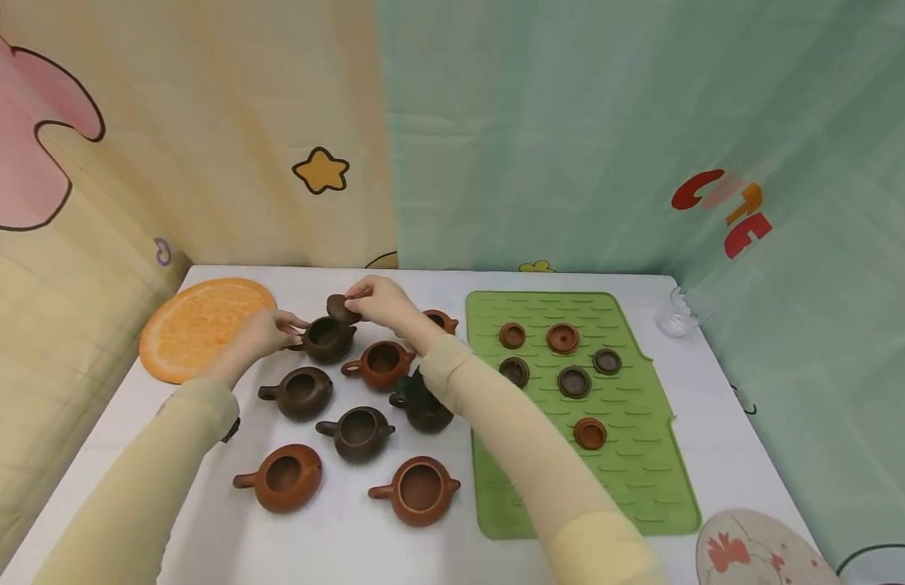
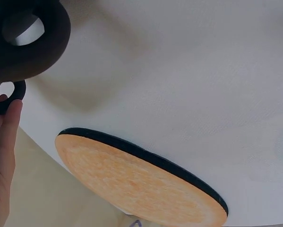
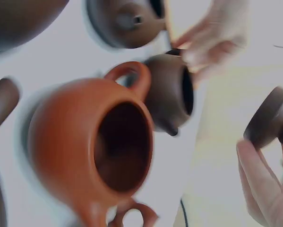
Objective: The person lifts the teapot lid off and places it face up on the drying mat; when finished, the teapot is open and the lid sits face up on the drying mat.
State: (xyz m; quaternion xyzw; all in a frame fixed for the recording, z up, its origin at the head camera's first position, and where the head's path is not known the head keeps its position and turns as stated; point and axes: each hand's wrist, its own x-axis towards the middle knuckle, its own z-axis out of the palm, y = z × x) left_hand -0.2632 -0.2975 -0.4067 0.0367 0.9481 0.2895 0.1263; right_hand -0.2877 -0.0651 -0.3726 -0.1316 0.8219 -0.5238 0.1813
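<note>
My left hand (image 1: 257, 340) pinches the handle of a dark brown clay teapot (image 1: 328, 356) at the back left of the table. In the left wrist view, my thumb and fingers meet around the small handle loop (image 2: 20, 90). My right hand (image 1: 385, 302) holds a dark brown lid (image 1: 339, 309) by its knob, tilted on edge just above the teapot's opening. The right wrist view shows this lid (image 3: 266, 118) apart from the lidless pot (image 3: 164, 90). Nearest in front stands a reddish-brown teapot (image 1: 383, 375) without a lid.
Several more lidless teapots, brown like this one (image 1: 299, 394) and reddish like this one (image 1: 421, 491), stand in front. Several lids lie upturned on a green mat (image 1: 628, 487) at right. An orange-slice mat (image 1: 182, 333) lies left; a floral mat (image 1: 759, 552) is front right.
</note>
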